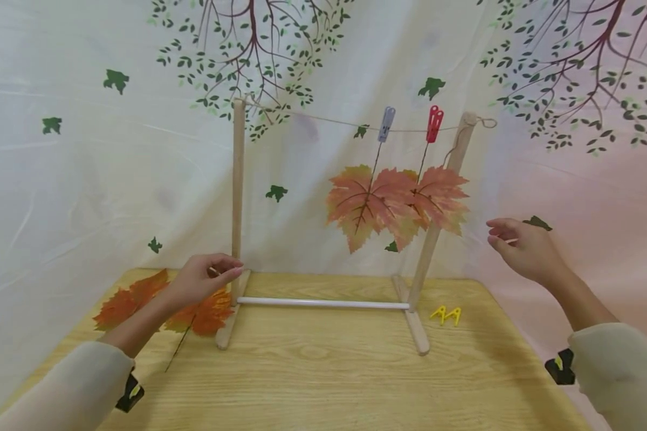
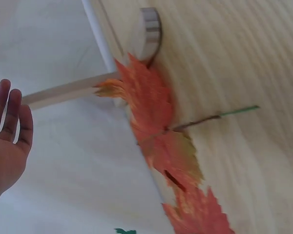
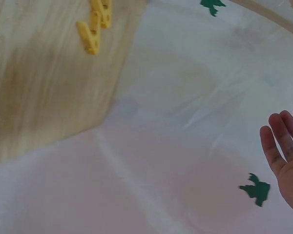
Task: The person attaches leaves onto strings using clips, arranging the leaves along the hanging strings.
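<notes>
Above the left side of the table, my left hand (image 1: 207,278) holds nothing, its fingers loosely bent, near the left post (image 1: 238,197). Orange artificial leaves (image 2: 151,97) with a stem lie on the table below it. Out to the right, my right hand (image 1: 525,246) hovers in the air with relaxed fingers and nothing in it. Two reddish-orange maple leaves hang by their stems from a string (image 1: 323,118): the left leaf (image 1: 363,200) under a grey clothespin (image 1: 386,124), the right leaf (image 1: 443,194) under a red clothespin (image 1: 434,124). Two yellow clothespins (image 1: 446,315) lie on the table.
A wooden frame carries the string between its left post and a leaning right post (image 1: 437,227). A white rod (image 1: 323,303) joins its feet low down. Behind the wooden table (image 1: 313,383) hangs a pale cloth (image 1: 302,239) printed with branches and green leaves.
</notes>
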The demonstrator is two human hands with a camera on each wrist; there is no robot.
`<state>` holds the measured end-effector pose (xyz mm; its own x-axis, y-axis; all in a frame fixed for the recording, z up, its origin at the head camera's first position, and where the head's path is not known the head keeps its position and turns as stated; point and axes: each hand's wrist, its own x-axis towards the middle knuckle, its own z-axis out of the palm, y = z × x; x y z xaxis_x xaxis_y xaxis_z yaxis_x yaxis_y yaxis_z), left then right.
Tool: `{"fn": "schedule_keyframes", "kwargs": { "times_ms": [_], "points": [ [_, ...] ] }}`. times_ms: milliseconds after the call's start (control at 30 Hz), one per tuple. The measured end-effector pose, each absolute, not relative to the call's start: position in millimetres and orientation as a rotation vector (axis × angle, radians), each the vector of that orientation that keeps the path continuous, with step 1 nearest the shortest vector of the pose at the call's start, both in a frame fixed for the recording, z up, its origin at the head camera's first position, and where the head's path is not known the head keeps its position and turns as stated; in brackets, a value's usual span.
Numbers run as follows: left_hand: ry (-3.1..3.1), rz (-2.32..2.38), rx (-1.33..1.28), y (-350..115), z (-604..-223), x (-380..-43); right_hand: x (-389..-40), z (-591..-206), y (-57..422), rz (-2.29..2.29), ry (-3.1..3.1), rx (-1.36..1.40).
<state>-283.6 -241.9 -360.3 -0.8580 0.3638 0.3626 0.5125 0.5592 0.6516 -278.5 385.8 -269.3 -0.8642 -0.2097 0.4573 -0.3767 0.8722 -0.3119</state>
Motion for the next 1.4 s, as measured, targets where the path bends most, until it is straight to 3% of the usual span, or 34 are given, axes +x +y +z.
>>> {"fn": "schedule_keyframes", "kwargs": {
  "times_ms": [300,1000,1400],
  "points": [
    [-2.710,-1.088,-0.760,-277,-385,-274,-283,-313,392,0.570,-2.707,0.470],
    [-2.656,-0.699,-1.202,-344,-425,-261,-284,-388,397,0.525,-2.828,0.639],
    [-2.830,-0.675,-1.108,-357,-436,-258,-286,-433,390,0.434,-2.918,0.728]
  ]
}}
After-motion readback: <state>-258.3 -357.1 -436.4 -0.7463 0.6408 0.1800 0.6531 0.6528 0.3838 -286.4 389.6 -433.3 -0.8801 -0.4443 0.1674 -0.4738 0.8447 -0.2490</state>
